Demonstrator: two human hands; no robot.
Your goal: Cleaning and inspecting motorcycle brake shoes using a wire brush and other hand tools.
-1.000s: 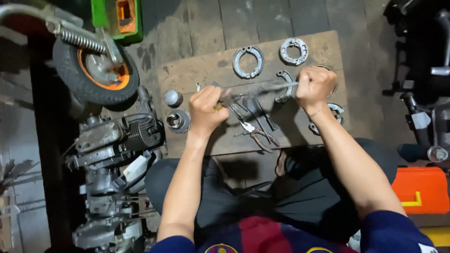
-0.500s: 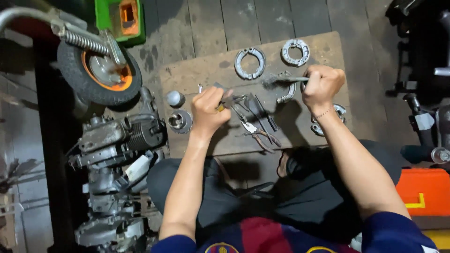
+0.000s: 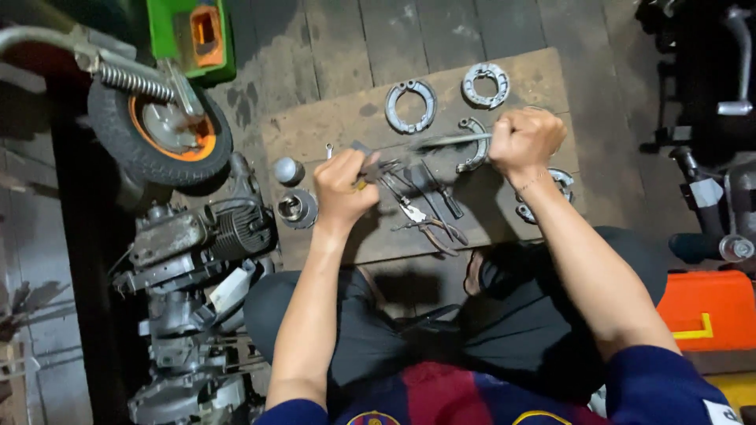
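My left hand (image 3: 344, 186) is closed around a tool with a yellowish handle, its metal tip pointing right over the wooden board (image 3: 315, 130). My right hand (image 3: 526, 140) grips the end of a long metal rod (image 3: 445, 142) that runs left toward the left hand. The rod looks blurred. Under and between the hands lie pliers (image 3: 429, 228) and several loose hand tools. A curved brake shoe (image 3: 475, 145) lies just left of my right hand.
A pair of brake shoes (image 3: 409, 105) and a round one (image 3: 486, 85) lie at the board's far side. Two metal caps (image 3: 288, 170) sit at its left edge. A small wheel (image 3: 161, 138) and an engine block (image 3: 197, 236) stand left; an orange box (image 3: 705, 311) right.
Both hands stay closed on their tools; the rod between them has shifted slightly and is blurred. The hands sit a little farther apart than a second ago.
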